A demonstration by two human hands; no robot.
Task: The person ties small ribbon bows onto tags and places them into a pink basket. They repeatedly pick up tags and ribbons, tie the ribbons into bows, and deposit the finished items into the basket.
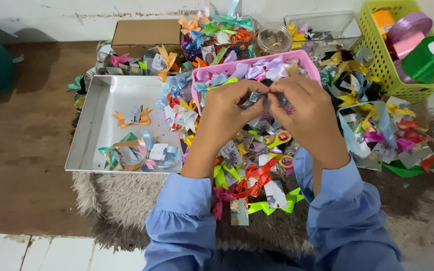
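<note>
1. The left hand and the right hand meet above the middle of the heap, fingertips pinched together on a small silvery ribbon piece. Both hands are closed around it, the left gripping its left end and the right its right end.
2. The ribbon piece sits between the two hands, just in front of the pink basket, whose near rim the knuckles overlap.
3. The pink basket holds pale purple and blue bows.
4. Left of the hands lies a shallow metal tray with an orange bow near its middle and a cluster of teal, pink and light blue bows at its near edge.
5. Below the wrists, loose bows and small tags spread over a shaggy grey rug; a red bow and a lime green ribbon lie between the blue sleeves.
6. At the far right a lime green basket carries ribbon rolls, among them a green roll and a purple one.
7. Behind the tray stands a brown cardboard box, and a clear round jar sits just beyond the pink basket.
</note>
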